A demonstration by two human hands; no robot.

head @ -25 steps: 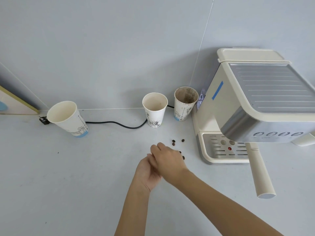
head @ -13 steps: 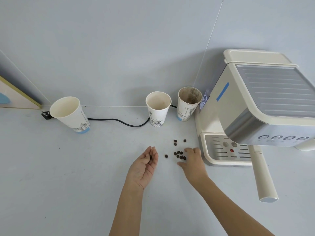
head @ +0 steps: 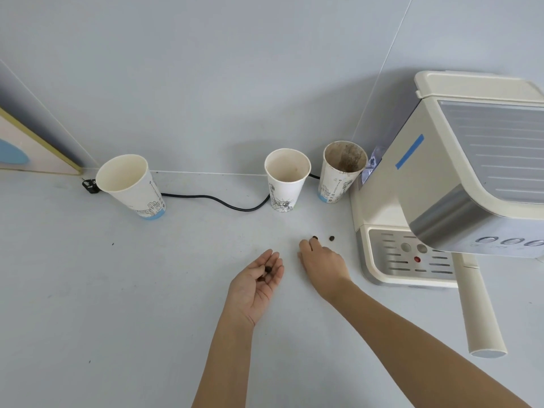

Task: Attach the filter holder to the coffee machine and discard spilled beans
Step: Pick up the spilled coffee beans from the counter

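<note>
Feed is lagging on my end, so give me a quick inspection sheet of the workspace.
Surface: pale table, few dark specks.
Job's things: filter holder handle juts from coffee machine; two loose beans.
Clutter: three paper cups, right cup stained.
Grippers: left hand palm up holding beans; right hand palm down, fingertips at a bean.
Cables: black cord behind cups.
Surroundings: grey wall.

Left hand [head: 256, 285] palm up at frame center, cupped loosely, a few coffee beans [head: 267, 270] in it. Right hand [head: 323, 262] palm down on the white counter [head: 88, 304], fingers [head: 307, 245] touching one bean [head: 315, 237]; another bean [head: 331, 238] just beside. Coffee machine [head: 441, 184] at right, filter holder handle [head: 478, 307] sticking out. Three paper cups [head: 287, 179] along the wall.
</note>
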